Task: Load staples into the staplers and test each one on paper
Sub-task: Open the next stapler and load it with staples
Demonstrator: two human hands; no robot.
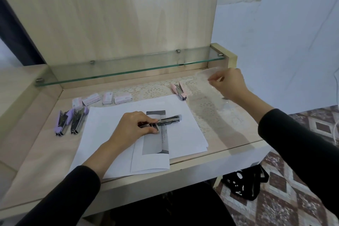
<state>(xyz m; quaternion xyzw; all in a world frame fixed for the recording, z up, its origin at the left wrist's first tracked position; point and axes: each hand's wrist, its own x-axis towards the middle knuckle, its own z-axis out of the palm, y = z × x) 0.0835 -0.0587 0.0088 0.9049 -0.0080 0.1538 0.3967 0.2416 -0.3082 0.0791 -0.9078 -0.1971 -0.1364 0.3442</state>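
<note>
on the white paper (185, 134) at the middle of the tabletop (231, 134) lies the dark metal stapler (169, 119), its long axis running nearly straight across from left to right, tilted a little away at the right end. the left grip (135, 126) pinches its left end between thumb and fingers and pins it flat on a folded printed sheet (150, 159), so the free end points right. the right grip (229, 84) is well apart from it, up at the back right corner beside the glass shelf (128, 71), fingers narrow on a clear plastic piece (209, 71) held off the surface. the small staple boxes (102, 98) sit at the back left, beyond the left grip and far from the right one. the free end faces the right side, so that hand is probably the one to work it, once it drops the plastic. whether the stapler is loaded cannot be told.
</note>
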